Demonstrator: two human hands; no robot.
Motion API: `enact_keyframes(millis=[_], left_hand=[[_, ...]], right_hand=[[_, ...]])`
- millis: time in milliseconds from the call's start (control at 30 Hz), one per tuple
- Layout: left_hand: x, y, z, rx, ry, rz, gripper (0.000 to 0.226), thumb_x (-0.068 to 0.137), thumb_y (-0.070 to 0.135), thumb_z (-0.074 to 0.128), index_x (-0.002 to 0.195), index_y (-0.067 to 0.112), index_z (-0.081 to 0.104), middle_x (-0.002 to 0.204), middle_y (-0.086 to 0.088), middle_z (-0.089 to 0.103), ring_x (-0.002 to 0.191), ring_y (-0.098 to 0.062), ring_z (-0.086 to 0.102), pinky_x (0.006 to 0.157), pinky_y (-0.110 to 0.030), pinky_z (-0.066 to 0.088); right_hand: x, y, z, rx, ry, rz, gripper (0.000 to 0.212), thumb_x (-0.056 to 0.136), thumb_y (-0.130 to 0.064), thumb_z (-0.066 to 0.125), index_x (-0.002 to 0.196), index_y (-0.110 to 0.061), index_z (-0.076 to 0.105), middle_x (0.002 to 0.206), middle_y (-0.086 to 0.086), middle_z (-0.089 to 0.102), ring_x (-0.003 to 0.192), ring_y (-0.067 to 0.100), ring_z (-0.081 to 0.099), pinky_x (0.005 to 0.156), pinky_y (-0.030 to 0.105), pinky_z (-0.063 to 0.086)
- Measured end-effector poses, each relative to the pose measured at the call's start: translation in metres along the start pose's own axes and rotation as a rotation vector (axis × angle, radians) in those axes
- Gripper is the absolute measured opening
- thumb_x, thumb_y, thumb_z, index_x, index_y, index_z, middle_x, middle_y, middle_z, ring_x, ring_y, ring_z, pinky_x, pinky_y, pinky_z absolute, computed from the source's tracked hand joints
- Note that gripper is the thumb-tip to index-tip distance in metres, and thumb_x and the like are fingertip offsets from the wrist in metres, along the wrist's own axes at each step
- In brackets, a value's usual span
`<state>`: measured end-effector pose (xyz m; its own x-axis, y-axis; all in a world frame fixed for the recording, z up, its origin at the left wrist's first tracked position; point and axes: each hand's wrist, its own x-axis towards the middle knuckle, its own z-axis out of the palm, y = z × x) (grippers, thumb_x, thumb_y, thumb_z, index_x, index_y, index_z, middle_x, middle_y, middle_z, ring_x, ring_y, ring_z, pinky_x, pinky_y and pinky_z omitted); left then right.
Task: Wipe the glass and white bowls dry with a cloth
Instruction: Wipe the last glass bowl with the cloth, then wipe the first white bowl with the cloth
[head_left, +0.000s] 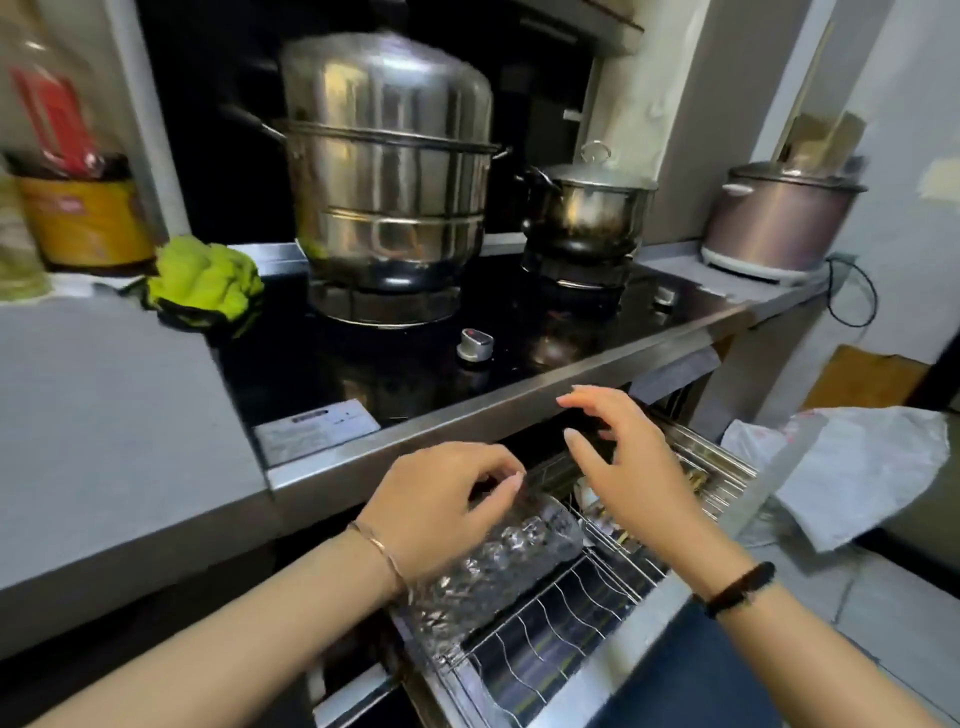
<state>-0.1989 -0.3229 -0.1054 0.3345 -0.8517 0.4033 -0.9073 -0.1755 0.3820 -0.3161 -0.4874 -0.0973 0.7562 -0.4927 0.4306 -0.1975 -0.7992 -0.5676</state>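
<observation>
A patterned glass bowl (498, 566) stands on edge in the pulled-out wire dish rack (561, 639) under the stove. My left hand (441, 499) grips the bowl's upper rim with curled fingers. My right hand (618, 457) hovers just right of it above the rack, fingers spread and holding nothing. A crumpled yellow-green cloth (205, 283) lies on the counter at the stove's left edge, far from both hands. Something white (589, 496) shows deeper in the rack, mostly hidden by my right hand.
On the black glass stove (395, 374) stand a tall steel steamer pot (387, 171) and a small lidded pot (587, 208). A rice cooker (779, 223) sits at the right. Bottles (67, 171) stand at the far left. A white plastic bag (857, 478) lies right of the drawer.
</observation>
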Motion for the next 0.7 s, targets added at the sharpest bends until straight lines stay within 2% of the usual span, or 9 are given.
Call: enact_keyframes(millis=[167,267,367,467,500,533,633,700], left_hand=[[-0.055,-0.031,-0.104,0.081,0.168,-0.104,0.049,0.084,0.060,0.029,0.104,0.034,0.066,0.101,0.019,0.067,0.097,-0.003,0.060,0.080,-0.027,0.049],[-0.090,-0.063,-0.146,0.190,0.222,-0.189,0.050,0.085,0.059,0.034,0.107,0.030,0.068,0.104,0.015,0.068,0.098,-0.007,0.061,0.073,-0.010,0.037],[-0.140,-0.091,-0.189,0.272,0.222,-0.330,0.035,0.093,0.050,0.044,0.112,0.029,0.065,0.112,0.012,0.067,0.104,-0.009,0.060,0.079,-0.018,0.038],[-0.180,-0.109,-0.219,0.242,0.233,-0.453,0.061,0.076,0.066,0.028,0.109,0.030,0.065,0.105,0.012,0.069,0.098,-0.007,0.061,0.081,-0.024,0.041],[-0.196,-0.115,-0.230,0.244,0.247,-0.488,0.063,0.074,0.066,0.027,0.108,0.030,0.065,0.106,0.011,0.069,0.099,-0.009,0.060,0.082,-0.024,0.041],[-0.208,-0.121,-0.236,0.258,0.247,-0.516,0.056,0.078,0.063,0.033,0.109,0.029,0.066,0.108,0.010,0.068,0.102,-0.011,0.060,0.082,-0.024,0.040],[-0.242,-0.133,-0.255,0.283,0.284,-0.594,0.022,0.094,0.037,0.054,0.110,0.028,0.065,0.112,0.011,0.065,0.107,-0.011,0.058,0.082,-0.020,0.038],[-0.260,-0.137,-0.264,0.303,0.301,-0.620,0.020,0.095,0.032,0.054,0.111,0.027,0.065,0.113,0.011,0.065,0.108,-0.010,0.057,0.087,-0.022,0.041]], right_hand=[[0.005,-0.096,0.027,0.099,-0.029,-0.177,0.031,0.093,-0.020,0.058,0.123,-0.029,0.057,0.135,-0.019,0.045,0.122,-0.006,0.041,0.099,0.015,0.034],[0.008,-0.143,0.054,0.128,-0.079,-0.280,0.030,0.094,-0.021,0.058,0.123,-0.028,0.057,0.135,-0.020,0.044,0.119,-0.008,0.041,0.097,0.009,0.032],[0.007,-0.200,0.089,0.150,-0.165,-0.388,0.030,0.094,-0.021,0.057,0.124,-0.027,0.056,0.138,-0.018,0.042,0.118,-0.006,0.042,0.095,0.012,0.034],[0.004,-0.240,0.122,0.161,-0.272,-0.440,0.030,0.095,-0.023,0.056,0.125,-0.027,0.055,0.141,-0.015,0.040,0.126,0.003,0.042,0.100,0.018,0.033],[0.003,-0.255,0.135,0.155,-0.303,-0.464,0.030,0.096,-0.024,0.056,0.125,-0.027,0.055,0.142,-0.013,0.040,0.127,0.005,0.042,0.100,0.018,0.032],[0.002,-0.267,0.146,0.154,-0.328,-0.476,0.029,0.095,-0.025,0.056,0.125,-0.026,0.055,0.141,-0.012,0.042,0.126,0.006,0.044,0.099,0.017,0.031],[-0.002,-0.298,0.179,0.161,-0.434,-0.494,0.029,0.094,-0.032,0.058,0.121,-0.023,0.060,0.133,-0.007,0.050,0.121,0.010,0.050,0.094,0.018,0.036],[-0.002,-0.312,0.197,0.120,-0.500,-0.483,0.035,0.090,-0.043,0.061,0.119,-0.024,0.061,0.130,-0.007,0.052,0.115,0.012,0.053,0.092,0.026,0.044]])
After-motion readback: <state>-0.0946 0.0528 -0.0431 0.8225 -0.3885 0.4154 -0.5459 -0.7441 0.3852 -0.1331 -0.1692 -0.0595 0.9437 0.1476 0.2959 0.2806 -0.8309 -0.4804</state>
